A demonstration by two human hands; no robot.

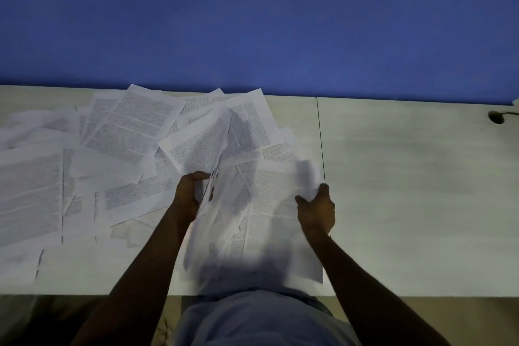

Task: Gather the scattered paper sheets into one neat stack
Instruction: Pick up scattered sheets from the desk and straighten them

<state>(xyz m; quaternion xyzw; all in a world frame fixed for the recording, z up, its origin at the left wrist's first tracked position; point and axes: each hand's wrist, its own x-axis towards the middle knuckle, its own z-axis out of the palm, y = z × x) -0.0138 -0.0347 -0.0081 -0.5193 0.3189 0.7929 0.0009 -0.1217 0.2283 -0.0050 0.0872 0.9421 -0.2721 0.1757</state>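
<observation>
One view only, head camera looking down. Two bare hands work over a pale table (407, 191) backed by a blue wall (252, 17).

Left hand (191, 194): fingers curled shut on a lifted sheet (196, 143), pinched at its near edge so the page bends up off the pile. Looks like it is being raised to clear the others before joining a stack. More paper hangs blurred below that hand; how many pages are in the grip, cannot tell.

Right hand (317, 208): fingers spread, thumb out, at the right edge of the near sheets (269, 219). Motion blur around the fingertips, so whether it pinches a page or just presses and steadies, cannot tell. Likely it is squaring that edge, since these pages lie closest to the body and could serve as the start of the stack.

Scattered sheets (132, 126) cover the left and middle of the table, overlapping at many angles, reaching the far edge and the left frame border. Count: roughly a dozen printed pages visible, exact number hidden by overlap. The right half of the table holds no paper. One dark cable hole (496, 116) sits far right.

Task is at an early stage; no neat stack exists yet.
</observation>
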